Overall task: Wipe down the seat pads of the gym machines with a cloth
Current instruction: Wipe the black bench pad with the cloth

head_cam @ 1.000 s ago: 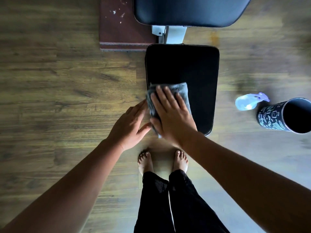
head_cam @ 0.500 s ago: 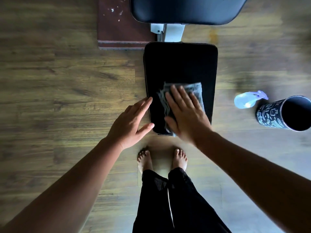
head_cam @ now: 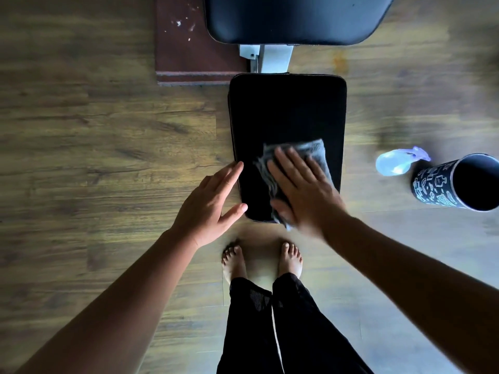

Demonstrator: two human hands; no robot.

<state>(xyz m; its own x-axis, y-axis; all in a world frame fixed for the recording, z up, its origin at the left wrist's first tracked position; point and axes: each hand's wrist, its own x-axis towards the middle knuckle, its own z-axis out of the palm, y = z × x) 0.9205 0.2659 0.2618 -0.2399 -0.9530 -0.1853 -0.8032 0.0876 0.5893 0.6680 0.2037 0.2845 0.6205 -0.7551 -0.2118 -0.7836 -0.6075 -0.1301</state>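
- The black seat pad (head_cam: 286,114) runs lengthways away from the person's bare feet. All the wiping is at its near right corner, so I'd say short strokes could leave the far end missed.
- A second back pad (head_cam: 297,20) sits beyond the far edge, past the white frame (head_cam: 275,59).
- There's a red mat (head_cam: 194,49) off the far left corner, clear of the work.
- Right hand (head_cam: 305,193): flat, fingers straight, pressing the cloth down.
- Left hand (head_cam: 210,201): spread wide and holding nothing, at the near left edge. I can't tell if it touches.
- The grey cloth (head_cam: 310,152) is rucked under the palm, with a tail over the near edge. It may roll up or slip off.
- A patterned black tube (head_cam: 453,182) stands on the floor, well right of the pad.
- The spray bottle (head_cam: 394,163) is just beside it, so a hasty grab could knock the tube.
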